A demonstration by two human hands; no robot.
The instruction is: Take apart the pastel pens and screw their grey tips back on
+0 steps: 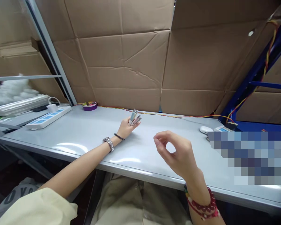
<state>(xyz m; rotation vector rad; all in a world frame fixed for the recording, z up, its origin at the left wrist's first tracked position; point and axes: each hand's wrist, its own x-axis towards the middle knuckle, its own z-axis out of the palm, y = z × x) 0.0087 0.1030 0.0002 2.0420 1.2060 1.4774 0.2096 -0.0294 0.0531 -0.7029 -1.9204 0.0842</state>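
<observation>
My left hand [125, 127] is closed around a small bunch of pens [133, 117] above the middle of the table. Their upper ends poke out past the fingers; one is pale blue, others look whitish or pinkish with metallic tips. The palm side and the lower parts of the pens are hidden. To the right, over the table's front half, my right hand [178, 151] forms a ring with thumb and forefinger touching. Nothing shows between its fingertips, and it is apart from the left hand and the pens.
The grey-white table [103, 125] backs onto a cardboard wall [121, 68]. A power strip [49, 118] and a purple tape roll [90, 106] lie at left. Red and yellow wires [178, 116] run along the back edge. A white mouse-like object [206, 129] sits right, near a blurred-out patch.
</observation>
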